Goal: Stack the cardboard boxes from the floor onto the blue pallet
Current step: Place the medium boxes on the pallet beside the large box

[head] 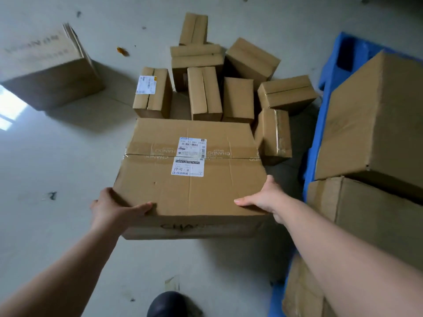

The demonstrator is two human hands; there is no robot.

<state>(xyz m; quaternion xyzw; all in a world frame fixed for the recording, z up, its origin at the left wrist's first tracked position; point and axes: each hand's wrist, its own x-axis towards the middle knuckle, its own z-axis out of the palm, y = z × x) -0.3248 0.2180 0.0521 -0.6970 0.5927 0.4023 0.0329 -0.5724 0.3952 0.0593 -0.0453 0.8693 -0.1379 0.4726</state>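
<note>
A large taped cardboard box (190, 193) with white shipping labels on top sits in front of me. My left hand (112, 210) grips its near left corner, thumb on the top face. My right hand (266, 199) clasps the near right corner the same way. The blue pallet (336, 65) runs along the right edge of the view. On it stand large cardboard boxes (375, 124), one stacked on another. Whether the gripped box rests on the floor or is lifted I cannot tell.
Several smaller cardboard boxes (206, 92) lie jumbled on the grey floor beyond the gripped box. Another large box (48, 69) sits at the far left. My dark shoe (169, 305) shows at the bottom. Bare floor stretches to the left.
</note>
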